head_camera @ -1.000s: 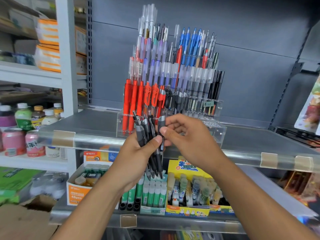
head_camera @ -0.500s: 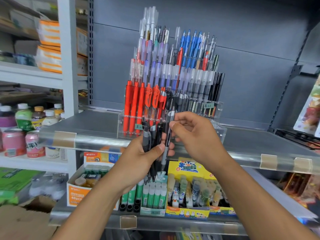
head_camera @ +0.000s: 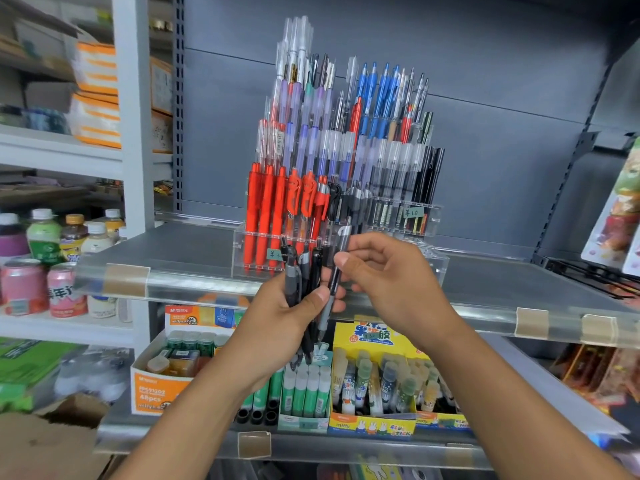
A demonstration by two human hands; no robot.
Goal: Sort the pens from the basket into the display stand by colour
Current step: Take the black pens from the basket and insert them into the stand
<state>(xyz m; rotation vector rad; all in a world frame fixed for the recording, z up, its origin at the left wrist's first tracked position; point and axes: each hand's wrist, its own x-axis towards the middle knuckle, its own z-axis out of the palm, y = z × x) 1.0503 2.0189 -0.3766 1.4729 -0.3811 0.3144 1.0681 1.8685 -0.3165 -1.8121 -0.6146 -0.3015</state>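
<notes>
Price tag [head_camera: 413, 212] "¥1.0"; orange box [head_camera: 157, 393] "48pcs".

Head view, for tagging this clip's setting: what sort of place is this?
Probably a small shop's stationery aisle: a price-tagged acrylic pen stand, boxed glue sticks on the shelf below, bottled drinks alongside.

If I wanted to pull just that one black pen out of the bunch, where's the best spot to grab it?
Probably the upper barrel just under the clip, coming from the right, as the right hand does now. The single black pen stands nearly upright, its top clear above the bundle of black pens that the left hand grips, so that end is free to pinch and lift.
</notes>
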